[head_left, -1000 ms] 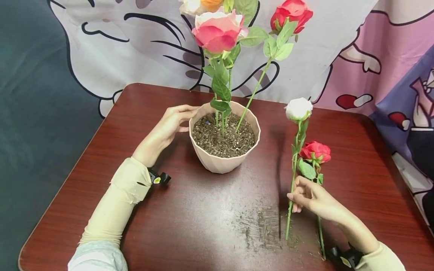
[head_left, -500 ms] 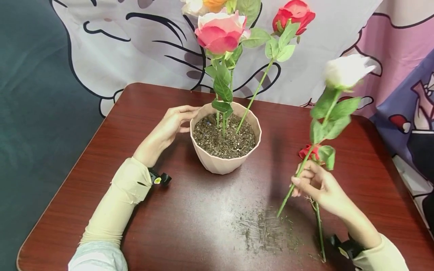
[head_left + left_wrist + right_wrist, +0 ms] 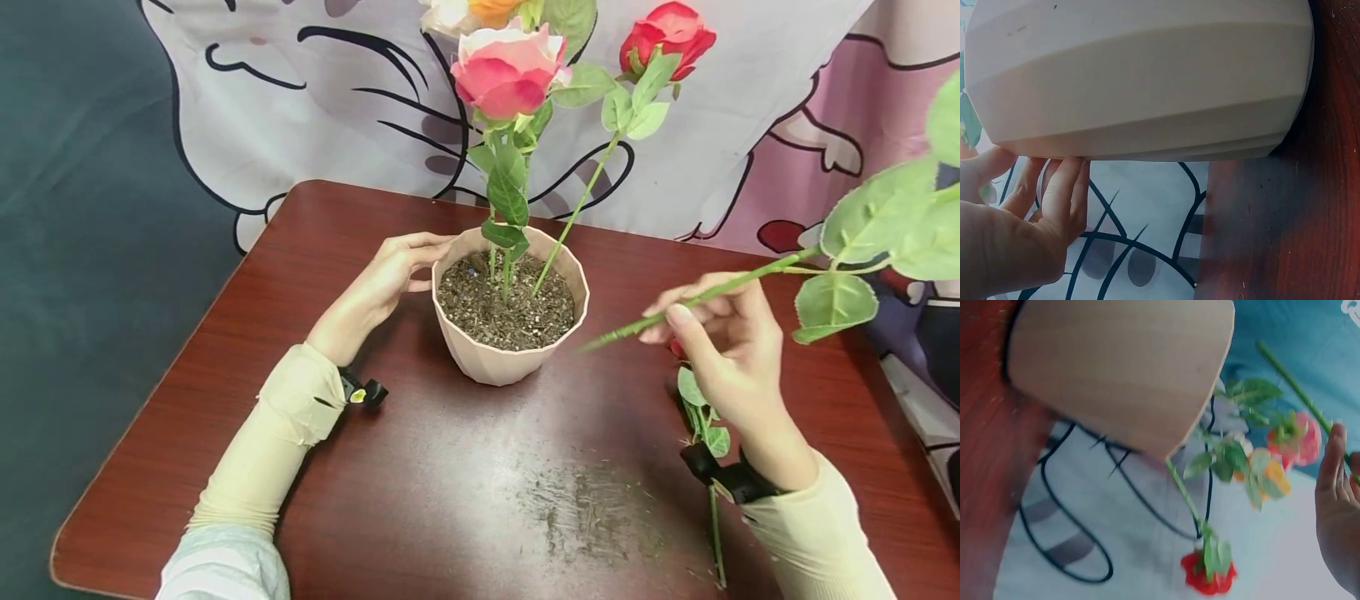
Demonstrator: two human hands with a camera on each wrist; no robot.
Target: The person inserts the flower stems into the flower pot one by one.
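My left hand (image 3: 382, 279) rests its fingers against the left side of the pale pink faceted pot (image 3: 491, 362); in the left wrist view the fingertips (image 3: 1066, 169) touch the outer wall. Dark soil (image 3: 517, 312) fills the pot, with several upright roses, including a pink one (image 3: 510, 75) and a leaning red one (image 3: 667, 37). To the right of the pot, my right hand (image 3: 731, 350) pinches the green stem of a white rose (image 3: 776, 265). Its cut end points left near the rim, and the stem lies tilted. The bloom is beyond the frame.
Another red rose lies on the table, its leaves (image 3: 692, 387) and stem (image 3: 716, 533) partly hidden by my right hand and wrist. Soil crumbs (image 3: 592, 508) smear the brown table (image 3: 420, 500). A printed cloth (image 3: 360, 150) hangs behind.
My right hand has lifted the white rose off the tabletop area and tipped it, bloom swinging right out of view and stem end towards the pot. The left hand stays on the pot.
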